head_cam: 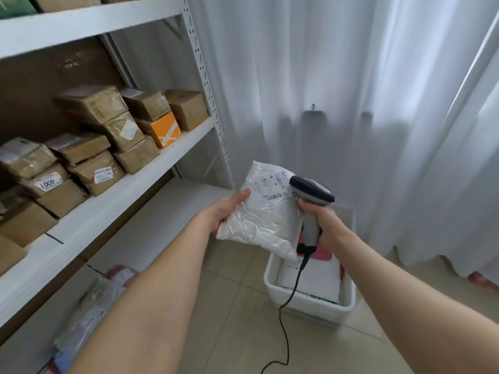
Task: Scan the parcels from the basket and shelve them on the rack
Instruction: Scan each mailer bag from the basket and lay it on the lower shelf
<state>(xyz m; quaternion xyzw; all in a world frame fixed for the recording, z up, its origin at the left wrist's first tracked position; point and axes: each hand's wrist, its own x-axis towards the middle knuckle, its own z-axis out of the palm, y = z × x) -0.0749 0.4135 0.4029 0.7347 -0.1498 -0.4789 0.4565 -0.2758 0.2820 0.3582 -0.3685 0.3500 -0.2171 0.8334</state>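
1. At the far left the rack is seen. Its middle shelf is packed with taped cardboard boxes, stacked two or three high with the labels turned outward, presumably so they can be read from the aisle.
2. Low at the rack's foot a pile of soft bagged parcels is laid flat. It is blurred, so nothing finer can be told.
3. The left hand is held out at mid-height. Its grip is clamped on the left edge of the white parcel, with the thumb laid over the top face. The fingers underneath are hidden.
4. The parcel is thus held in the air, above and just left of the basket, and is tilted so that its printed label is turned up toward the scanner. That is judged to be the reason for the tilt.
5. The scanner is aimed with its head just beside the label's barcode. The scanning step is taken to be in hand, and shelving is not yet begun.
6. The right hand is wrapped round the scanner's handle in a full, tight grip. Whether the trigger is pressed cannot be told.
7. Below, the white basket is set on the tiled floor with more flat parcels inside. The scanner's black cable is trailed down across its front.
8. Behind and to the right a white curtain is hung.
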